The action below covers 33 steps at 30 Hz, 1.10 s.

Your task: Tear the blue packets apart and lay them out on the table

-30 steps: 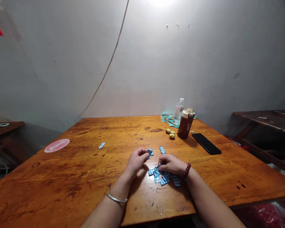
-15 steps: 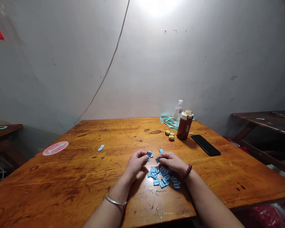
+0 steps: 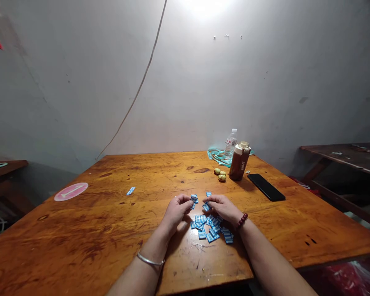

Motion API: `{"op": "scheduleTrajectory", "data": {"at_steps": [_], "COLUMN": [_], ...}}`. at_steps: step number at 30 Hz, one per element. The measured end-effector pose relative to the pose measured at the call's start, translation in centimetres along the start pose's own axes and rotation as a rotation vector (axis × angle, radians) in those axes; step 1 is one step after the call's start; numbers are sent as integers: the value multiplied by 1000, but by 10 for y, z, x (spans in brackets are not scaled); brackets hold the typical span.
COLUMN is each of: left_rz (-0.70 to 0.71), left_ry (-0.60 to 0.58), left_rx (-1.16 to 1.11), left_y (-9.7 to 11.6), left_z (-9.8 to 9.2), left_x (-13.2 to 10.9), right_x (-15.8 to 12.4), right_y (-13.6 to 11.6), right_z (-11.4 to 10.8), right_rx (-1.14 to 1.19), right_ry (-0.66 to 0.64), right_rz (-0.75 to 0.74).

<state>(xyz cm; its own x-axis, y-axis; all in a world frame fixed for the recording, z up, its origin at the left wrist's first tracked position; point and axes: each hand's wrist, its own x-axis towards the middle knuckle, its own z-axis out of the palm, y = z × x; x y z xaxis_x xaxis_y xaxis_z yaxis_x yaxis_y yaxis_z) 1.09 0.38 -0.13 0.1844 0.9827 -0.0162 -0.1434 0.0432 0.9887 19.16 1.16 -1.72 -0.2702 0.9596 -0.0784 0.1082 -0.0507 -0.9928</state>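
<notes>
Small blue-and-white striped fabric labels (image 3: 214, 224) lie in a loose heap near the table's front edge, just below my hands. My left hand (image 3: 178, 209), with a silver bangle on the wrist, pinches several labels (image 3: 194, 200) between thumb and fingers. Opposite it, my right hand (image 3: 223, 206), wearing a dark red bead bracelet, is closed on one striped label (image 3: 206, 206) at the fingertips. Just beyond the right fingers another label (image 3: 208, 194) shows. A single label (image 3: 130, 190) lies apart, off to the left.
On the wooden table (image 3: 105, 230), a brown bottle (image 3: 239, 162) stands beside a black phone (image 3: 266, 187) and 3 small yellowish fruits (image 3: 222, 178). Behind are a clear water bottle (image 3: 231, 144) and teal straps (image 3: 216, 155). A pink round sticker (image 3: 71, 192) is at left.
The label in my right hand has turned, so more of its striped face shows. My left hand keeps its grip in about the same place. The view has shifted slightly.
</notes>
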Motion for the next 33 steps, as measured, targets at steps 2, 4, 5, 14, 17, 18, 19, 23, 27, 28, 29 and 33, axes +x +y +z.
{"op": "scheduleTrajectory", "data": {"at_steps": [2, 4, 5, 14, 17, 18, 19, 23, 27, 28, 29, 33], "left_rz": [-8, -22, -27, 0, 6, 2, -3, -8, -17, -24, -32, -41], "left_ry": [-1, 0, -1, -4, -4, -6, -7, -11, 3, 6, 8, 22], "left_rx": [-3, -7, -9, -9, -7, -5, -2, 1, -1, 1, 6, 14], "left_y": [-1, -1, -1, 0, 0, 0, 0, 0, 3, 3, 4, 6], "left_z": [0, 0, 0, 1, 2, 2, 2, 2, 3, 3, 3, 4], "left_x": [0, -1, -1, -1, -1, -2, -2, -2, -1, -2, -2, -3], "right_x": [-2, -3, -4, -16, -22, -23, -23, -20, -15, -14, -13, -11], "right_y": [-2, -4, -5, -14, -21, -22, -23, -22, -12, -10, -7, -5], "right_z": [-1, -4, -6, 3, 9, 10, 11, 12, 9, 8, 7, 5], "right_rx": [-159, -352, -436, -776, -939, -961, -968, -933, -823, -783, -741, -558], "right_ry": [11, 90, 139, -71, -109, -122, -135, -151, -141, -135, -127, -96], "right_rz": [-71, -161, -200, -321, -326, -316, -309, -302, -248, -232, -218, -175]}}
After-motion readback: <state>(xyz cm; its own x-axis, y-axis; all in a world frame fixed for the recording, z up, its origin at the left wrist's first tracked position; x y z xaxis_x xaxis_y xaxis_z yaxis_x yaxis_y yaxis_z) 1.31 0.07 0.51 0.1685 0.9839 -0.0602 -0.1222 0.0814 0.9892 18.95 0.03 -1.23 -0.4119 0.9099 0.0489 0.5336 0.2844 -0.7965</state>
